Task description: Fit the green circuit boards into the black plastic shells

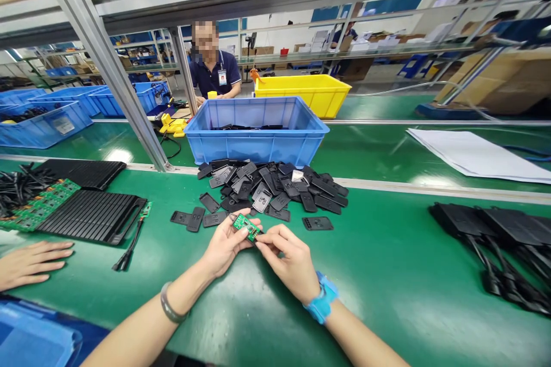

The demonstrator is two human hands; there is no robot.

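Holding a small green circuit board (245, 227) just above the green belt (387, 275), in front of the blue bin (258, 143) and on its near side. Left hand (224, 243) closed narrowly on the board's left end, thumb on top, fingers beneath. Right hand (290, 261) pinching the board's right end between thumb and forefinger, other fingers curled in. Grey bracelet (170, 304) on the left wrist, blue wrist strap (322, 298) on the right.

Between board and bin, a heap of black plastic covers (275, 186), piled just in front of the bin's front wall, with a few loose ones lying flat at the heap's near edge. More black parts inside the bin. Left of the bin and nearer, ribbed black trays (92, 215), with green boards (41, 206) beside them and a short black cable (129, 246) at one tray's corner. Further left and nearer again, another person's hand (30, 264), flat on the belt. Behind the bin, a yellow bin (301, 94) and a person in a dark shirt (213, 71). Right of the bin, white sheets (473, 155); right and nearer, black parts with cables (495, 235).
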